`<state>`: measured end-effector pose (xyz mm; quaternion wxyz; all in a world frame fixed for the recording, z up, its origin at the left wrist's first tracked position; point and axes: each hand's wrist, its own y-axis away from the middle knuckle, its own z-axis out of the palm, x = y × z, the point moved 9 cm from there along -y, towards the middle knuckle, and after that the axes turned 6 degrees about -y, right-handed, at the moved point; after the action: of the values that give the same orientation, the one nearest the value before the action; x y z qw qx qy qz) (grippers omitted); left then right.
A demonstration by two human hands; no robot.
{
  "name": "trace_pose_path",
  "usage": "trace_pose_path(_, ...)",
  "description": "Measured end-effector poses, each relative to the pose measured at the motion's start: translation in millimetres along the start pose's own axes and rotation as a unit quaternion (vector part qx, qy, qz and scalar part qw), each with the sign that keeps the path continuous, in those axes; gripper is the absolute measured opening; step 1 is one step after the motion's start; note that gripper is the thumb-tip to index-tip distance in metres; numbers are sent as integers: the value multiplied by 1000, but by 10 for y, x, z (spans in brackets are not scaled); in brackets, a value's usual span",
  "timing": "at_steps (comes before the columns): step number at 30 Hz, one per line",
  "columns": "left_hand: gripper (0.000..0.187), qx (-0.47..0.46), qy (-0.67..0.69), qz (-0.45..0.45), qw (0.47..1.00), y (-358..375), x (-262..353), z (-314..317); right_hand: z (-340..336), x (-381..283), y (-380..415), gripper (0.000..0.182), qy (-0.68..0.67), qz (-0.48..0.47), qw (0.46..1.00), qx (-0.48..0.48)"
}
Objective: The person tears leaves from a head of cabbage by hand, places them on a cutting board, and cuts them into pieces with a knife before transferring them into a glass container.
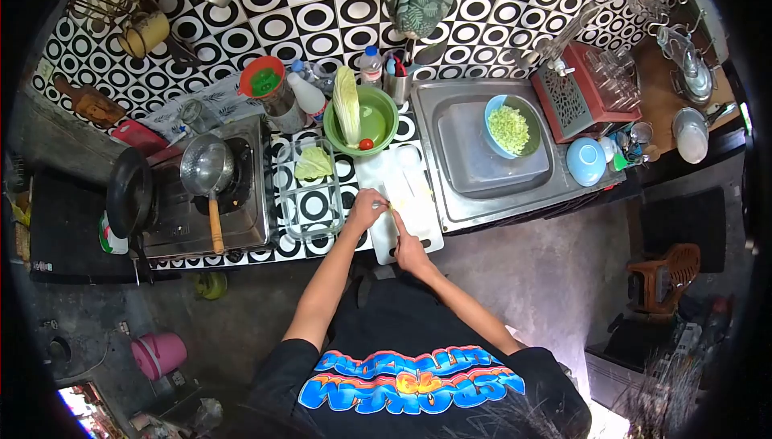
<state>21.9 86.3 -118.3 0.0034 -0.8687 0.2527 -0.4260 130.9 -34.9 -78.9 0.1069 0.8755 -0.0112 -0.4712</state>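
A white cutting board point(418, 226) lies on the tiled counter, with both hands over it. My left hand point(368, 207) pinches a small yellowish piece point(391, 207) near the board's middle. My right hand point(412, 252) is closed lower on the board, its index finger stretched toward that piece; what it grips is too small to make out. Behind the board stands a green bowl point(386, 109) with a long pale cabbage point(347, 105) and a red tomato point(366, 144). Left of the board, a cabbage leaf point(313, 163) lies in a clear glass dish point(312, 222).
To the right, a bowl of chopped greens point(508, 131) rests on an upturned tub point(458, 162) in the steel sink point(450, 212). A blue bowl point(586, 162) sits beyond. On the left are a stove point(173, 230), a wooden-handled pan point(207, 166) and a black pan point(129, 192).
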Motion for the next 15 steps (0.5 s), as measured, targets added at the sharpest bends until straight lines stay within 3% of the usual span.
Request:
trace_pose_path(4,15,83,-26,19,996,68,193,-154,79,110,-102,83,56,-4,998,-24)
trace_pose_path(5,17,19,-37,-20,999,23,41,-28,163,129,-246,83,75,-3,997,-20)
trace_pose_path(8,18,-29,-47,-26,998,33,-102,105,201,88,-468,78,52,-14,998,-14)
trace_pose_path(10,17,61,-18,-4,998,84,-9,-22,105,75,-561,77,19,-58,998,6)
trace_pose_path(11,16,46,-22,-9,999,70,-34,-3,45,43,-577,76,-14,-101,994,28)
trace_pose_path(15,14,18,-8,-31,999,63,-79,49,-103,26,-662,75,-50,-94,994,11)
